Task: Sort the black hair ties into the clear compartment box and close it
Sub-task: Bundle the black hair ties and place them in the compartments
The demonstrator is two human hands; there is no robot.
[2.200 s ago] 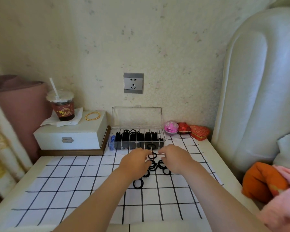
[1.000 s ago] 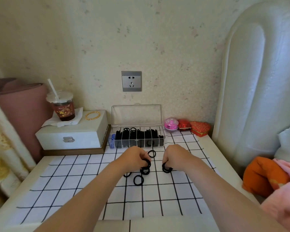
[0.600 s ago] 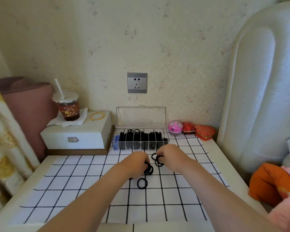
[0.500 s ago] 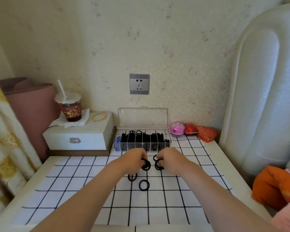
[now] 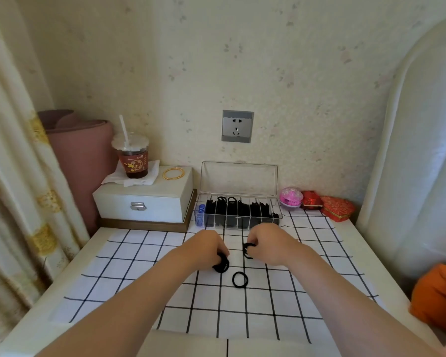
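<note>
Gripping a bunch (image 5: 222,264) of black ties, the left fingers (image 5: 220,251) are curled round it; the bunch hangs at the fingertips, touching or just above the cloth (image 5: 144,279), cannot tell which. Left hand (image 5: 204,249) is knuckles-up. Right fingers (image 5: 254,240) pinch a second bunch (image 5: 247,249) of black ties at the fingertips. Right hand (image 5: 271,244) is also knuckles-up, near the left hand with a gap between them. One loose tie (image 5: 240,279) lies flat on the cloth, just on the near side of the left-hand bunch, touched by neither hand. Beyond both hands the box (image 5: 238,215) sits at the far edge of the cloth, its lid (image 5: 239,179) open and standing upright by the wall. Its compartments are packed with black ties; the leftmost holds something blue (image 5: 200,215). The cloth is white with a black grid and covers most of the tabletop (image 5: 70,276). Left of the box is a white case (image 5: 144,202) carrying a lidded cup (image 5: 133,161) with a straw, set on a napkin (image 5: 113,177), and a gold bangle (image 5: 173,173). Right of the box are a pink trinket (image 5: 291,197), a small red box (image 5: 311,199) and a red heart box (image 5: 336,207). A socket (image 5: 237,126) is on the wall above the box. A curtain (image 5: 11,176) hangs far left and a white headboard (image 5: 410,150) stands far right.
</note>
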